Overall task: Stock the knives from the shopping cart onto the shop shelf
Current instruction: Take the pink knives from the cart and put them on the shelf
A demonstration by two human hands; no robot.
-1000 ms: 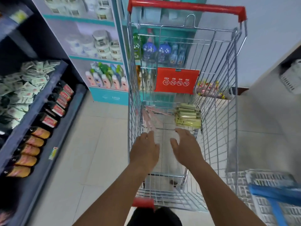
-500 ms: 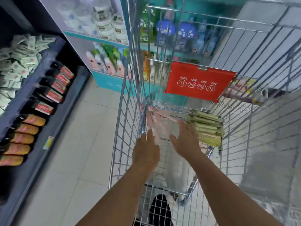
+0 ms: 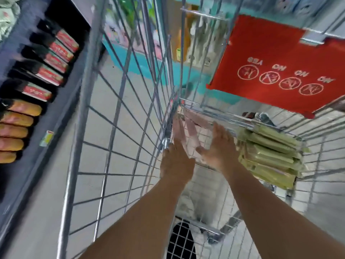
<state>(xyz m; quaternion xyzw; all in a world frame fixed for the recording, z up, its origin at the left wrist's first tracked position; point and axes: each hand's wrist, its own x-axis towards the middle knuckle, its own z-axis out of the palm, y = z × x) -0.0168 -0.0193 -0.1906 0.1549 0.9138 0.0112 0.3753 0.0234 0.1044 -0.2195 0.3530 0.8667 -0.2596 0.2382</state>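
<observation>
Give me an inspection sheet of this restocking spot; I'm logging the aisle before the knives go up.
Surface: wire floor of the shopping cart, pale floor tiles showing through.
Job's things: pink knife packs in the cart's far left corner; green packs stacked on the right.
Clutter: red warning flap hanging at the cart's far end.
Hands: left hand and right hand both reach in with straight fingers on either side of the pink packs; nothing gripped yet.
Cables: nothing seen.
Surroundings: dark shelf on the left holding bottles; a teal display beyond, blurred.
</observation>
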